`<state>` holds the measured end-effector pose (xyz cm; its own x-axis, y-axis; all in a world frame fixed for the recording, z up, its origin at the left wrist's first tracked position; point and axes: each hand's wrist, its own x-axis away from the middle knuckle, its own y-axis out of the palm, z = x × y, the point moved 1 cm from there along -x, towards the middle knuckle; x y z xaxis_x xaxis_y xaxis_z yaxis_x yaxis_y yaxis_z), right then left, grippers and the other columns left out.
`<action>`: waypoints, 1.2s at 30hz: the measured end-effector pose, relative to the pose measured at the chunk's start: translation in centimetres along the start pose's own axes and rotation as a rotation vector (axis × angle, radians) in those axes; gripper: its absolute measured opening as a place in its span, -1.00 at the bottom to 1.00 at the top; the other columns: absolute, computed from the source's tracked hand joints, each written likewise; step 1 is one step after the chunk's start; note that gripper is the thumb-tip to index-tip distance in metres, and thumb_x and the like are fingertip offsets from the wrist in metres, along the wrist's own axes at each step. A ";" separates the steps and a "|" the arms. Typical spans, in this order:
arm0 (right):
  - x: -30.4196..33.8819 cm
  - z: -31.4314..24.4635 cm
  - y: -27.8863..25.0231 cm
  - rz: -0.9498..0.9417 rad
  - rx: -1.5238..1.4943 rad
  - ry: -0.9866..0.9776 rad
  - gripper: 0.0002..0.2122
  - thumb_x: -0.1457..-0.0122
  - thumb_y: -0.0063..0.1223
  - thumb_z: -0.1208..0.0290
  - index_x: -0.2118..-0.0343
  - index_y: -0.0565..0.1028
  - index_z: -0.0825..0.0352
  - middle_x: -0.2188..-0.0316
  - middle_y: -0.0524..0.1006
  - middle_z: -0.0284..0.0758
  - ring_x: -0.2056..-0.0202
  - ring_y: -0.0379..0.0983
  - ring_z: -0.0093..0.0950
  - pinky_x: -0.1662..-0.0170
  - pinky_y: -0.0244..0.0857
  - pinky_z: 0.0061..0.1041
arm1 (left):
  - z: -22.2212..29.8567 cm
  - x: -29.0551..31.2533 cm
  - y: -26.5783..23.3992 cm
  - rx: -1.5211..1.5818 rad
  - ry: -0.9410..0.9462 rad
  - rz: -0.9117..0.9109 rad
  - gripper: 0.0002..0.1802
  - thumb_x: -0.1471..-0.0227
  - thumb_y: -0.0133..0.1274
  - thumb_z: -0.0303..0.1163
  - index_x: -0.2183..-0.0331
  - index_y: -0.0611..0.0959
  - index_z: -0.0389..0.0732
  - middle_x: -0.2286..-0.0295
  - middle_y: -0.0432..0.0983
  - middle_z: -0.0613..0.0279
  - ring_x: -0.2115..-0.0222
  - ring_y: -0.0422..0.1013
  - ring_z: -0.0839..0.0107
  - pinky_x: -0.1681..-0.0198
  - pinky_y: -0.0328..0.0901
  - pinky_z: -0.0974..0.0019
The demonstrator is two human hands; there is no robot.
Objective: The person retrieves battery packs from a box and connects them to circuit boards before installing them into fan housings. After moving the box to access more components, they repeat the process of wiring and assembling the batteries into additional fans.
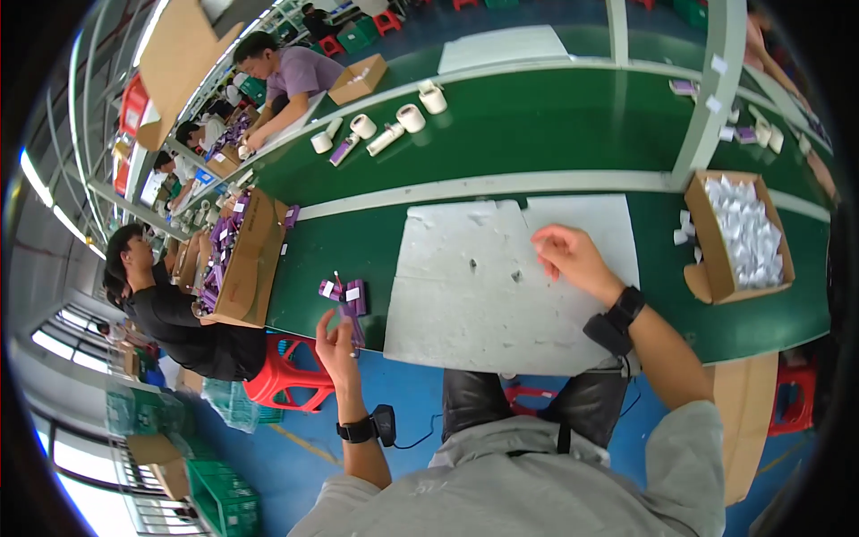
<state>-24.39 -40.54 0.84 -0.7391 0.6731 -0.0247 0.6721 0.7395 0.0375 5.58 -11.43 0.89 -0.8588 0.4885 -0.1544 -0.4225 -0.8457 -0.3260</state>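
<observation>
My left hand (337, 353) is at the left of the work sheet, fingers apart, right beside a few purple-wrapped packs (356, 295) with white labels that look like battery packs. Its fingertips overlap the nearest pack in the picture; I cannot tell whether they touch it. Over the upper right part of the pale grey sheet (465, 313) hovers my right hand (573, 259), its fingers loosely bent and apart, with nothing visible in them. Each wrist wears a black strap with a small box. The sheet has some small dark worn spots.
At the left stands a cardboard box (246, 268) full of purple packs, near a seated person in black (170, 313). On the right is a box (743, 233) of small silvery-white pieces. Label rolls (411, 118) lie beyond the metal rail (501, 185). Another person (291, 76) works further back.
</observation>
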 end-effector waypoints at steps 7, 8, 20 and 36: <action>0.8 -0.3 0.8 -0.037 0.082 -0.012 -0.85 -0.19 -0.04 0.49 0.22 0.47 0.41 0.51 0.47 -0.39 0.58 0.39 -0.66 0.55 0.30 -0.66 | 0.5 -1.5 3.2 -0.022 0.089 0.036 -0.63 -0.09 0.09 -0.34 0.15 0.55 -0.43 0.52 0.52 0.30 0.53 0.36 0.65 0.52 0.23 0.54; 0.9 -0.3 0.6 -0.034 0.092 -0.013 -0.85 -0.19 -0.04 0.49 0.23 0.47 0.41 0.51 0.47 -0.40 0.58 0.39 -0.66 0.55 0.30 -0.66 | 0.7 -1.6 3.4 -0.025 0.092 0.028 -0.63 -0.09 0.09 -0.34 0.15 0.55 -0.43 0.52 0.52 0.30 0.53 0.36 0.65 0.52 0.23 0.54; 1.1 -0.5 0.7 -0.022 0.117 0.005 -0.86 -0.19 -0.03 0.49 0.26 0.49 0.42 0.53 0.47 -0.41 0.55 0.40 -0.66 0.54 0.33 -0.65 | 2.0 -2.1 -0.4 0.211 -0.207 -0.151 -0.63 -0.21 -0.08 -0.31 0.09 0.52 -0.42 0.35 0.52 0.16 0.44 0.45 0.51 0.37 0.43 0.40; 0.9 -0.1 0.6 -0.024 0.142 0.015 -0.82 -0.20 -0.02 0.42 0.20 0.47 0.40 0.49 0.50 -0.37 0.54 0.43 -0.62 0.52 0.38 -0.61 | 2.2 -1.0 1.7 0.663 -0.347 -0.184 -0.59 -0.28 -0.28 -0.22 -0.04 0.33 -0.28 0.26 0.54 0.00 0.47 0.54 0.33 0.45 0.46 0.37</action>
<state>-24.72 -39.49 0.92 -0.7548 0.6559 -0.0086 0.6530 0.7501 -0.1047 5.08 -13.80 2.52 -0.7531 0.6314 0.1849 -0.5589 -0.7623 0.3264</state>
